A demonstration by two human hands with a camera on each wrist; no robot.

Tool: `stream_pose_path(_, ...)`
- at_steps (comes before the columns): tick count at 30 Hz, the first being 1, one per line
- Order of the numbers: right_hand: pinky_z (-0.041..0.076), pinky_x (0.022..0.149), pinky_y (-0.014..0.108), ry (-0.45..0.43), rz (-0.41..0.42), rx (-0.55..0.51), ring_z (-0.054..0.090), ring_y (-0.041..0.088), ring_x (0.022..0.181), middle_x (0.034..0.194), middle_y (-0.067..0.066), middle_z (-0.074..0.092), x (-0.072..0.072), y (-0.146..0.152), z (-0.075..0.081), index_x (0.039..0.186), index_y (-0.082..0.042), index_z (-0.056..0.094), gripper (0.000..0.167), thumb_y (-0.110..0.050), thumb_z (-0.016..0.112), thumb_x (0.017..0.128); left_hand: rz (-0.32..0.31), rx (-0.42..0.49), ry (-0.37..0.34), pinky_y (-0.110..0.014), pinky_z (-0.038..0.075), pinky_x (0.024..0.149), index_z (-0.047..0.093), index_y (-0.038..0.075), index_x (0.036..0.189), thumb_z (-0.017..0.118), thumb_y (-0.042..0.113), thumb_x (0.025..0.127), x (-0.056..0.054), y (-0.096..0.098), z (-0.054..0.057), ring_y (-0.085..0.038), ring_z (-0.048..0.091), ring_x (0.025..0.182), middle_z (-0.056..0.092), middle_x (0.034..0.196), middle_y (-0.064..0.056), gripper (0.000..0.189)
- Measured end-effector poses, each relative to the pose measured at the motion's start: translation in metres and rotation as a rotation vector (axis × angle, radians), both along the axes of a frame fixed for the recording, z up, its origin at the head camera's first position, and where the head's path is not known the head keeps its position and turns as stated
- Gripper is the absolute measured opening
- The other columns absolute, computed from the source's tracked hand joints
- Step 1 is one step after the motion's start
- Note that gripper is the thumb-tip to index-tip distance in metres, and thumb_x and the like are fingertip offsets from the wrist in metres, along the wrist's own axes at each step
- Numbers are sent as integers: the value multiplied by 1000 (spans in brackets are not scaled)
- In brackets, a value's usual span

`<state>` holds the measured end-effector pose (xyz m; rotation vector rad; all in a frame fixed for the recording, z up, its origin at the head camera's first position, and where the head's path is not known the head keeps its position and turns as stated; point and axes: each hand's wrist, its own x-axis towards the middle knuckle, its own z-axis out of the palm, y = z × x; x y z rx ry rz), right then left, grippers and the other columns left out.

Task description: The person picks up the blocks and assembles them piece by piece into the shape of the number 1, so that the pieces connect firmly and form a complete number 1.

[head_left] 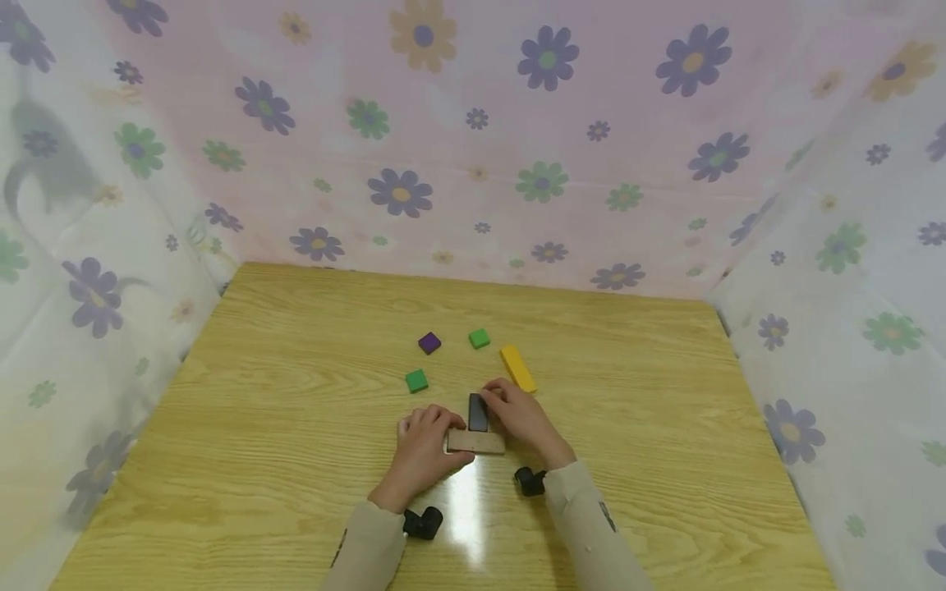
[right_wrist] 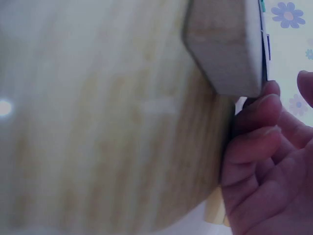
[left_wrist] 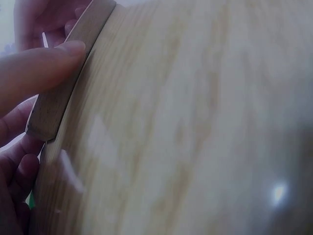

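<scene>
A plain wooden block (head_left: 476,443) lies crosswise on the table in front of the person. The left hand (head_left: 424,447) holds its left end, thumb along the near side and fingers at the far side; in the left wrist view the thumb (left_wrist: 58,66) presses the block's face. Against the far side of that block a black block (head_left: 478,413) points away from the person. The right hand (head_left: 523,417) has its fingertips at the black block's far right corner. In the right wrist view, curled fingers (right_wrist: 259,142) sit beside the wooden block's end (right_wrist: 225,63).
Beyond the hands lie a dark green square block (head_left: 417,381), a purple one (head_left: 429,343), a light green one (head_left: 479,338) and a long yellow block (head_left: 518,368). Flowered cloth (head_left: 473,164) encloses the wooden table (head_left: 296,369) at the back and sides.
</scene>
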<state>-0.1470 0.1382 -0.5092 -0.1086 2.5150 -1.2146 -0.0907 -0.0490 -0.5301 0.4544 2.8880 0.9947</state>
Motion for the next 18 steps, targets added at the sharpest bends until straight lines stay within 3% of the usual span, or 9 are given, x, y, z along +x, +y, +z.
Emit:
stream_pose_path(9, 40, 58, 30, 107, -62, -49, 50, 15, 66, 76, -2, 57, 5, 8, -3, 105, -20, 59, 27, -39, 46, 92, 0, -28, 34, -42, 20, 81, 59, 28, 97, 67, 51, 71, -1, 0, -6, -15, 37, 91, 45, 100, 9, 36)
stream_pose_path(18, 39, 53, 29, 244, -297, -6, 48, 16, 61, 73, 1, 55, -2, 19, 2, 99, -16, 60, 24, -34, 46, 92, 7, -25, 37, -41, 20, 81, 59, 29, 97, 66, 53, 72, -1, 0, -11, -14, 36, 89, 46, 100, 10, 35)
